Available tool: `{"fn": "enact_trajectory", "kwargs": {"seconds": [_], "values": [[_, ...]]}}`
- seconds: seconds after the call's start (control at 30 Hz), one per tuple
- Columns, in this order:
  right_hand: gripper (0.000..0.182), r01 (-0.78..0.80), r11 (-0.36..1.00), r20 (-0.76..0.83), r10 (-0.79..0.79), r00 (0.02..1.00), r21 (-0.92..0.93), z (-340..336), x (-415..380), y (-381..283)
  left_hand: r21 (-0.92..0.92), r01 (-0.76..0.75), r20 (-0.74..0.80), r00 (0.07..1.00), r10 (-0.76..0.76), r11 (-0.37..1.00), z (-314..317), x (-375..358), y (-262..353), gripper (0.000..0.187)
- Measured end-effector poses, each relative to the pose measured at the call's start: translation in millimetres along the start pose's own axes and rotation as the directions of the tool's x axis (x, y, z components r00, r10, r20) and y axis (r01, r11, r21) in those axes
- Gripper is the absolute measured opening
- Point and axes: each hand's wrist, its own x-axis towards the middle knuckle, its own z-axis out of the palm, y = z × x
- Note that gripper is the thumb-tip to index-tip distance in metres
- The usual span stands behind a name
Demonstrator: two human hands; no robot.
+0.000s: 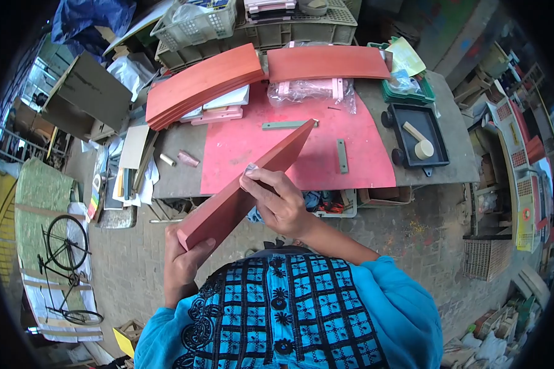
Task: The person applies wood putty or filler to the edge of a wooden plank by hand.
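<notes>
A long red-painted board [246,187] is held up on edge in front of my chest, slanting away to the upper right. At its near end, my left hand [188,255] is closed round it, thumb on the near face. The fingers of my right hand [280,203] are pinched at the board's upper edge, about midway along. Between them shows a small pale scrap [250,167], folded over the edge; its kind I cannot tell. Beyond the board lies a pink sheet [228,154] on the table, bearing a grey-green strip [341,156] and another grey-green strip [280,125].
Stacked red boards [203,83] lie at the table's back left, beside another red board [326,63] on plastic-wrapped pieces. On the right sit a black wheeled tray [437,123] holding a wooden mallet-like piece [422,146], and a green basket [412,95]. A bicycle frame [64,270] appears far left.
</notes>
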Motion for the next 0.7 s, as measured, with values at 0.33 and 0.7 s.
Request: {"fn": "enact_trajectory", "kwargs": {"seconds": [0.33, 0.7], "values": [[0.048, -0.171, 0.961, -0.115, 0.149, 0.982, -0.216, -10, -31, 77, 0.051, -0.150, -0.040, 0.988, 0.152, 0.987, -13, 6, -27, 0.050], [0.035, -0.475, 0.795, -0.237, 0.413, 0.880, -0.378, -53, -61, 197, 0.154, -0.306, 0.163, 0.946, 0.282, 0.939, -8, 9, -6, 0.050]]}}
